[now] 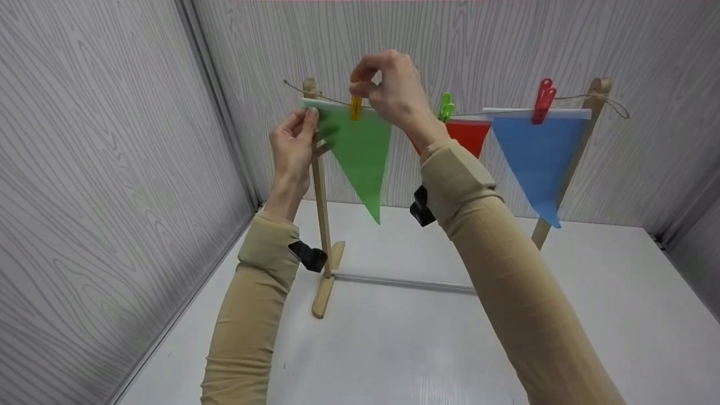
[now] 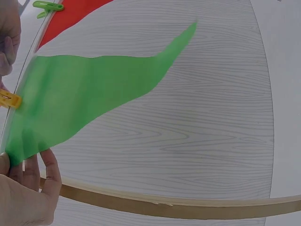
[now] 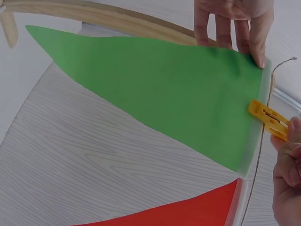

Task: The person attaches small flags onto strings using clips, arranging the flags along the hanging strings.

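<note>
A green triangular pennant (image 1: 363, 152) hangs point down along a twine string (image 3: 256, 174), its pale top edge near the left post. My left hand (image 1: 292, 146) pinches the pennant's upper left corner between thumb and fingers, some fingers behind the sheet. Above the top edge, my right hand (image 1: 394, 90) pinches the handles of a yellow clothespin (image 3: 268, 117). The clothespin's tip overlaps the pennant's pale border in the right wrist view. To the right hang a red pennant (image 1: 469, 136) under a green clothespin (image 1: 445, 108) and a blue pennant (image 1: 540, 152) under a red clothespin (image 1: 543, 102).
The string is tied between a left wooden post (image 1: 322, 208) and a right wooden post (image 1: 585, 129). A metal rod (image 1: 405, 281) runs low from the left post's foot (image 1: 323, 295) over the white tabletop (image 1: 394, 349). Wood-grain panels (image 1: 112, 140) stand at the left and behind.
</note>
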### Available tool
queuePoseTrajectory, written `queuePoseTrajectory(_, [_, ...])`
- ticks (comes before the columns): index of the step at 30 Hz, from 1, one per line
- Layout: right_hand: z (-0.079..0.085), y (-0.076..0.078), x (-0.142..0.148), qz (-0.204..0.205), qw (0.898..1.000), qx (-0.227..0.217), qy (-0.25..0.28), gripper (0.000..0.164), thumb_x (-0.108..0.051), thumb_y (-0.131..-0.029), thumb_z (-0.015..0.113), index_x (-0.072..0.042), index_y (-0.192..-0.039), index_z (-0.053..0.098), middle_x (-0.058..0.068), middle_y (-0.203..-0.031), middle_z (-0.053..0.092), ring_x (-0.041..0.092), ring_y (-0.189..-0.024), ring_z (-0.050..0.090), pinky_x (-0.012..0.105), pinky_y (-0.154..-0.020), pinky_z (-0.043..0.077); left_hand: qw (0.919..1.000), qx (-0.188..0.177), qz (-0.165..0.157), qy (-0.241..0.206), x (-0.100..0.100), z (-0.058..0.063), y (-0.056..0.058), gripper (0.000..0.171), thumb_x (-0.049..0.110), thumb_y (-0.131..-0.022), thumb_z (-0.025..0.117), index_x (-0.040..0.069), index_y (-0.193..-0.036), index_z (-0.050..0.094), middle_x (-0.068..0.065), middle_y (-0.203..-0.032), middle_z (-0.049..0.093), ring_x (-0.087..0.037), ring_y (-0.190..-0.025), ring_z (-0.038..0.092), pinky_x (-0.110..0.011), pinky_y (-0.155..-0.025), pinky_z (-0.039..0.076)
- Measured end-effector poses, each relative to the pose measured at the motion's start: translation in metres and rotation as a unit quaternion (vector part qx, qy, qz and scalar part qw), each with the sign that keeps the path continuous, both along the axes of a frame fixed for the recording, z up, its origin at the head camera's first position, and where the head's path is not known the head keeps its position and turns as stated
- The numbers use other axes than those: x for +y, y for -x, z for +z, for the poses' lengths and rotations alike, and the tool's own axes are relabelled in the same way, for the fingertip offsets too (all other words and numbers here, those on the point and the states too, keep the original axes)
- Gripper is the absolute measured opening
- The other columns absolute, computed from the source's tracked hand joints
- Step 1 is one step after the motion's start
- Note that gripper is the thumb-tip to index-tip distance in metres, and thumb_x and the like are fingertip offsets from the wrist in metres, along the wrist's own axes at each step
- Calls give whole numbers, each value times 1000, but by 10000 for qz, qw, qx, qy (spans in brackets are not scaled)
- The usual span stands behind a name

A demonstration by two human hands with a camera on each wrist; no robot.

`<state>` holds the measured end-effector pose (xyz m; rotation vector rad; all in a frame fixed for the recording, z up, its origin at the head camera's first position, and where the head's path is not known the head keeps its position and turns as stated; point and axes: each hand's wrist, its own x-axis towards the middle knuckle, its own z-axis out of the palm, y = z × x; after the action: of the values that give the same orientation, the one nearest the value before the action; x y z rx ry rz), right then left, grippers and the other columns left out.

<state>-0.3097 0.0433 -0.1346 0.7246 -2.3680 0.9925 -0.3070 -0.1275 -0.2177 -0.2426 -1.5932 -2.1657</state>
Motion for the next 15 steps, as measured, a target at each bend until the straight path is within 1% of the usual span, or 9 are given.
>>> queuePoseTrajectory(4, [1,0,0,35,9999,-52,-151,20,-14,-100,62,-4,-114,73,10,-113,72,14,-86,57,21,-69,42,10000,-10,63,72,0,1,0,19,21,-102,59,6,-109,68,2,-91,71,-13,-81,72,-29,-74,62])
queuePoseTrajectory(5, [1,0,0,65,9998,-54,-175,21,-14,-100,62,-4,-115,73,10,-114,72,14,-87,57,21,-71,43,9999,-14,92,112,0,1,0,19,22,-102,59,6,-109,68,3,-90,71,-12,-81,72,-29,-73,62])
queuePoseTrajectory(8, [1,1,1,189,9994,-84,-262,25,-14,-100,63,-3,-120,71,11,-117,72,16,-93,60,25,-80,49,9998,-45,142,164,0,1,0,18,22,-102,58,8,-107,68,3,-89,70,-12,-81,72,-28,-72,62])
queuePoseTrajectory(10, [0,2,1,264,9991,-112,-317,28,-15,-100,63,-3,-124,70,12,-119,72,18,-100,62,29,-89,52,9997,-74,173,179,0,1,0,16,22,-102,58,9,-105,67,4,-88,70,-11,-79,72,-27,-70,62])
queuePoseTrajectory(12, [-1,3,2,300,9988,-155,-366,31,-16,-100,63,-2,-127,68,13,-122,71,20,-108,63,32,-97,52,9997,-96,189,149,0,1,0,15,22,-102,58,10,-103,67,4,-87,70,-10,-78,71,-27,-69,61])
queuePoseTrajectory(15, [-1,4,2,317,9985,-254,-362,35,-19,-100,63,-3,-130,66,13,-126,70,21,-117,62,33,-103,51,9998,-122,162,6,0,0,1,14,20,-101,59,9,-103,68,3,-86,71,-11,-75,72,-27,-68,61])
